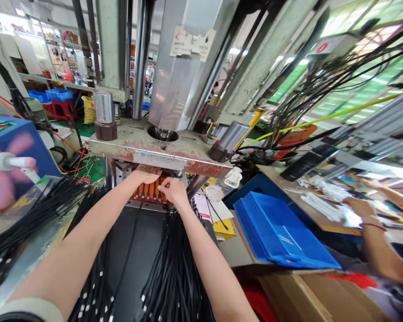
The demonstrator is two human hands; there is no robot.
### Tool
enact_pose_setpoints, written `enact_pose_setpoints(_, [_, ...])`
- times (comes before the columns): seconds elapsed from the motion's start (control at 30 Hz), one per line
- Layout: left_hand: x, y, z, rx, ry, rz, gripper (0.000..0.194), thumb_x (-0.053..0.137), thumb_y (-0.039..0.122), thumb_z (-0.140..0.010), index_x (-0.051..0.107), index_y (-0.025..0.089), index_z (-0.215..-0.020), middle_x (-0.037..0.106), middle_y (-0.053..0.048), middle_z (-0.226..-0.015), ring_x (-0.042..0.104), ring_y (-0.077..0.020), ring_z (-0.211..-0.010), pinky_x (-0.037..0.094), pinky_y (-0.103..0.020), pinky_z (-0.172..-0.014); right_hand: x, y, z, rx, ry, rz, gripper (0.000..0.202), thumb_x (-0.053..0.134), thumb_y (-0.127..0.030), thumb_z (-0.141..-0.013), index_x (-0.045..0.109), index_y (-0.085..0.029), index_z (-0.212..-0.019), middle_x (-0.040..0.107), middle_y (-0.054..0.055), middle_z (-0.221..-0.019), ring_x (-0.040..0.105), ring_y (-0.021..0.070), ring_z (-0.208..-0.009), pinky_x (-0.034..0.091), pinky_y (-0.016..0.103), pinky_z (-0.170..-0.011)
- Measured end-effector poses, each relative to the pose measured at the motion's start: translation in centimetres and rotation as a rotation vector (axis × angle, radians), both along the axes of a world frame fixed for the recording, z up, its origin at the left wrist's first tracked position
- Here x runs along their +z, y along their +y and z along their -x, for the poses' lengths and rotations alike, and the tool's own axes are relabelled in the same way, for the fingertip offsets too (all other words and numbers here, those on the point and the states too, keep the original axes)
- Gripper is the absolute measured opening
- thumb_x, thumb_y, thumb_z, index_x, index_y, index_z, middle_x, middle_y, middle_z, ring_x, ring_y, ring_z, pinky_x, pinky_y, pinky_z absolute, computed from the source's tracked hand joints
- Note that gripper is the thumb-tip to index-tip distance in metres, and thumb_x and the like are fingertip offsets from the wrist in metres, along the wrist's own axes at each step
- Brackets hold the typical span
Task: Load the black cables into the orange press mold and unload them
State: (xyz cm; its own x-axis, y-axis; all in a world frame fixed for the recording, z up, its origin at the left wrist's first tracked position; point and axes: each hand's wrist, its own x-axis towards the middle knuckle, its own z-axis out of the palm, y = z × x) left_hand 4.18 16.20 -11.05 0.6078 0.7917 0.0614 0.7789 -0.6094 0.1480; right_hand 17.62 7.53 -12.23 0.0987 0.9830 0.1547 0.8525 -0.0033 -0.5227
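Under the press plate [174, 156] lies an orange-brown mould [144, 193] with several black cable ends side by side in it. My left hand [148, 173] reaches over the mould's far side, its fingers stretched out flat and partly shaded by the plate. At the mould's right end, my right hand [173, 190] is closed in a pinch beside the black cable ends; what sits between the fingertips is too small to make out. A thick bundle of black cables [177, 268] hangs below my right forearm. Another bundle [94, 273] lies partly behind my left forearm.
More black cables [23, 219] cover the surface at far left, near a pink fan [6, 161]. Blue trays [282, 232] and a cardboard box [298, 295] stand at right. A co-worker's hand [359, 210] is over white parts [325, 199] on the neighbouring table.
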Motion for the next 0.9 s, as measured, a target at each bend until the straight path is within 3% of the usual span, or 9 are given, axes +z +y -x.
enact_pose_setpoints(0.17, [1.1,0.0,-0.6,-0.014,-0.073,-0.056,0.044,0.029,0.038,-0.098,0.053,0.017,-0.128,0.054,-0.01,-0.137,0.048,-0.0223,-0.126,0.032,-0.036,-0.108,-0.3,1.0,0.2,-0.1,-0.039,-0.059,0.018,0.066,-0.038,-0.081,0.069,-0.02,-0.086,0.07,0.007,-0.086,0.064,0.0222,-0.085,0.044,0.03,-0.076])
enact_pose_setpoints(0.3, [0.6,-5.6,2.3,-0.08,-0.165,-0.155,0.044,0.028,0.038,-0.099,0.053,0.016,-0.127,0.058,-0.012,-0.13,0.053,-0.023,-0.119,0.037,-0.037,-0.103,-1.3,-2.8,-1.8,-0.013,-0.047,-0.235,0.016,0.055,-0.029,-0.09,0.064,-0.016,-0.095,0.069,0.008,-0.089,0.064,0.0194,-0.085,0.045,0.027,-0.077])
enact_pose_setpoints(0.37, [-0.8,-9.8,4.5,-0.219,-0.236,-0.258,0.038,0.03,0.033,-0.098,0.062,0.017,-0.111,0.066,-0.01,-0.108,0.06,-0.0203,-0.102,0.043,-0.034,-0.094,-1.9,-6.2,-3.2,-0.048,-0.16,-0.141,0.021,0.049,-0.031,-0.094,0.064,-0.017,-0.09,0.069,0.009,-0.085,0.066,0.0211,-0.081,0.045,0.028,-0.072])
enact_pose_setpoints(0.43, [-2.5,-13.4,6.4,-0.288,-0.158,-0.289,0.036,0.036,0.036,-0.096,0.067,0.018,-0.09,0.066,-0.008,-0.085,0.062,-0.0203,-0.087,0.047,-0.033,-0.083,-2.3,-9.2,-4.1,-0.087,-0.344,0.086,0.03,0.049,-0.038,-0.094,0.067,-0.017,-0.083,0.07,0.012,-0.08,0.067,0.0255,-0.078,0.045,0.031,-0.067])
enact_pose_setpoints(0.5, [-4.1,-15.6,7.3,-0.129,-0.017,-0.217,0.037,0.041,0.041,-0.094,0.066,0.015,-0.089,0.065,-0.012,-0.087,0.06,-0.0239,-0.091,0.048,-0.034,-0.079,-2.5,-11.2,-4.2,-0.062,-0.472,0.283,0.035,0.053,-0.045,-0.091,0.069,-0.016,-0.08,0.07,0.015,-0.08,0.068,0.0291,-0.079,0.045,0.033,-0.066])
enact_pose_setpoints(0.57, [-5.2,-16.0,7.2,0.118,0.09,-0.063,0.039,0.044,0.043,-0.092,0.062,0.01,-0.102,0.063,-0.017,-0.103,0.058,-0.029,-0.102,0.049,-0.038,-0.082,-2.6,-12.1,-3.9,-0.015,-0.494,0.37,0.031,0.057,-0.043,-0.088,0.071,-0.016,-0.081,0.071,0.016,-0.083,0.069,0.0303,-0.081,0.045,0.033,-0.066])
enact_pose_setpoints(0.63, [-5.8,-15.1,6.6,0.27,0.129,0.077,0.037,0.046,0.035,-0.092,0.058,0.005,-0.11,0.061,-0.02,-0.111,0.057,-0.0314,-0.107,0.048,-0.04,-0.085,-2.6,-12.2,-3.6,0.001,-0.451,0.39,0.025,0.057,-0.036,-0.086,0.071,-0.016,-0.081,0.071,0.016,-0.085,0.069,0.0298,-0.083,0.045,0.033,-0.067])
enact_pose_setpoints(0.77, [-5.5,-13.3,5.9,0.319,0.099,0.188,0.025,0.041,0.01,-0.086,0.059,0.003,-0.102,0.064,-0.023,-0.099,0.065,-0.0318,-0.095,0.05,-0.042,-0.078,-2.6,-12.1,-4.4,-0.077,-0.255,0.334,0.022,0.054,-0.032,-0.086,0.067,-0.02,-0.071,0.071,0.01,-0.076,0.068,0.0275,-0.081,0.042,0.031,-0.066])
enact_pose_setpoints(0.9, [-4.3,-14.5,7.1,0.193,-0.013,0.262,0.019,0.038,0.016,-0.092,0.055,0.011,-0.099,0.066,-0.013,-0.09,0.065,-0.023,-0.087,0.049,-0.035,-0.078,-2.5,-13.0,-4.9,-0.039,0.153,0.108,0.025,0.052,-0.038,-0.087,0.053,-0.022,-0.068,0.064,0.002,-0.061,0.061,0.019,-0.06,0.04,0.027,-0.059])
